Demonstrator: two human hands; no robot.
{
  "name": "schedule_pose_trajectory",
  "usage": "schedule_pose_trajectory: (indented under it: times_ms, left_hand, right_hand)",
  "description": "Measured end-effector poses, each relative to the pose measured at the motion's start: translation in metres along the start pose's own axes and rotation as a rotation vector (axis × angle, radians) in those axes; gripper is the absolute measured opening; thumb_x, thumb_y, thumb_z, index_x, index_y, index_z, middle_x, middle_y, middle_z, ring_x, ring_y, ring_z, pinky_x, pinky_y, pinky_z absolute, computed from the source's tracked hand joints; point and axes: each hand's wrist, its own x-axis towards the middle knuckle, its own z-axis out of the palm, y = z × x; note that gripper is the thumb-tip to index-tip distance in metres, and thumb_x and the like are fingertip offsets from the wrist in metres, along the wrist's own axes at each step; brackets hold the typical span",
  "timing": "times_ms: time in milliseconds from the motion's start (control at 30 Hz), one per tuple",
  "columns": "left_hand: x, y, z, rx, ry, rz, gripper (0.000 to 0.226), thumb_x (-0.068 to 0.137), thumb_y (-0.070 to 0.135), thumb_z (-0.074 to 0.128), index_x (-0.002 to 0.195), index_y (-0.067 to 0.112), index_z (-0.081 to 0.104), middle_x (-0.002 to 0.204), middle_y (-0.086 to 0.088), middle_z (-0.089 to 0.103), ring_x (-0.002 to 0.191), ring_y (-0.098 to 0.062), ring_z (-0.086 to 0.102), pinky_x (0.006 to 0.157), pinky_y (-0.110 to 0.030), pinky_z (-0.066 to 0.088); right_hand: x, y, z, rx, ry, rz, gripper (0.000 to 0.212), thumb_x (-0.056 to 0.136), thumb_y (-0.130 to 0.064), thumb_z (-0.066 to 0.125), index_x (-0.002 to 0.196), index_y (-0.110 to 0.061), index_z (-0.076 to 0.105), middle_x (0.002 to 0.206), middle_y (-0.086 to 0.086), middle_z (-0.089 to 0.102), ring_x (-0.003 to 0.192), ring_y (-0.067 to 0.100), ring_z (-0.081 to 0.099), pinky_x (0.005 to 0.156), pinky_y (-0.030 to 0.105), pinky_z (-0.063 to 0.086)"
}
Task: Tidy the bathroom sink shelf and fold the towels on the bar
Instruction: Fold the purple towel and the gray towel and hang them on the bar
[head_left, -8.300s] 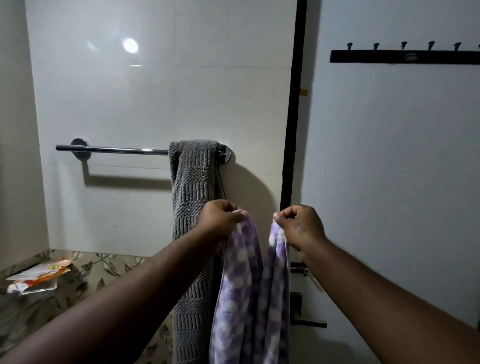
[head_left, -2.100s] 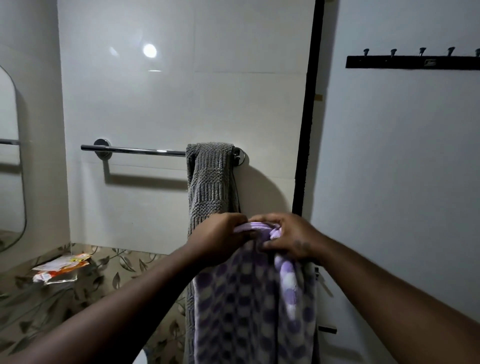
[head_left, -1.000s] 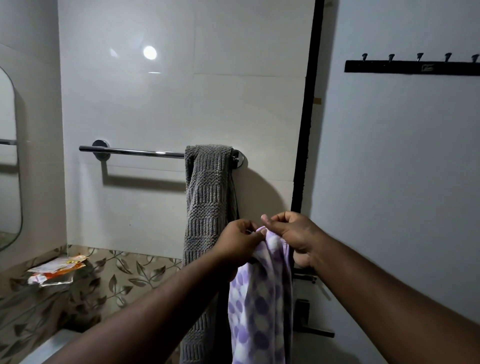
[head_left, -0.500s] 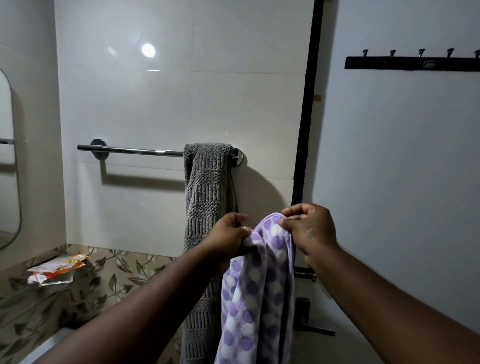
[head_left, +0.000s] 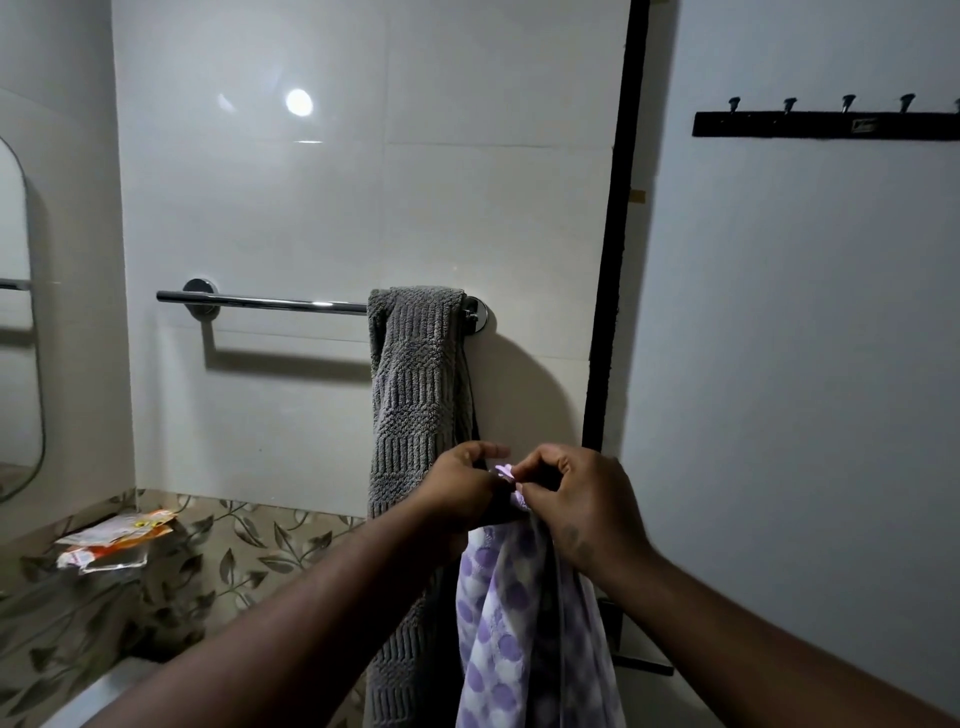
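Two towels in view. No. 1: grey towel, ribbed and woven relief, draped over the R end of the towel bar, hanging straight down as a narrow strip. No. 2: purple-dotted towel, soft, pale ground w/ purple dots, not on the bar. It is held in front of and just R of the grey towel and falls in loose vertical folds to the bottom edge of the view.

Two hands: left hand and right hand, side by side, nearly touching, below bar level. Fingers of both are curled. Thumbs and fingertips pinch the bunched top edge of the purple-dotted towel, and a small tuft shows between them.

One towel bar: round chrome tube, 2 round wall mounts. The L stretch, from mount to grey towel, is bare.

One hook rack: dark flat strip, upper R, 5 hooks, the 5th cut by the frame edge.

One mirror: rounded corner, at L edge.

Packets: orange/white, crumpled, on the leaf-pattern ledge, lower L; qty cannot be told.

One black door frame: vertical, between the glossy white tile and the matt panel to the R.
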Motion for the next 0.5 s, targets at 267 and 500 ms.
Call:
schedule_pose_trajectory:
  times_ms: [267, 500]
  left_hand:
    - [0.003, -0.002, 0.005, -0.014, 0.056, -0.012, 0.029, 0.092, -0.019, 0.051, 0.116, -0.006, 0.061, 0.085, -0.021, 0.062, 0.065, -0.026, 0.062, 0.046, -0.026, 0.057]
    - [0.002, 0.002, 0.009, -0.103, -0.092, -0.045, 0.024, 0.095, -0.017, 0.048, 0.083, -0.010, 0.068, 0.080, -0.024, 0.068, 0.062, -0.023, 0.071, 0.061, -0.028, 0.064]
  right_hand:
    - [-0.012, 0.014, -0.001, 0.043, -0.085, -0.091, 0.024, 0.076, -0.020, 0.080, 0.098, -0.029, 0.076, 0.091, -0.016, 0.076, 0.085, -0.005, 0.070, 0.075, 0.015, 0.054]
    - [0.003, 0.016, -0.010, 0.178, 0.009, 0.043, 0.018, 0.083, -0.014, 0.080, 0.086, -0.025, 0.066, 0.077, -0.014, 0.074, 0.070, -0.001, 0.068, 0.061, 0.010, 0.048]
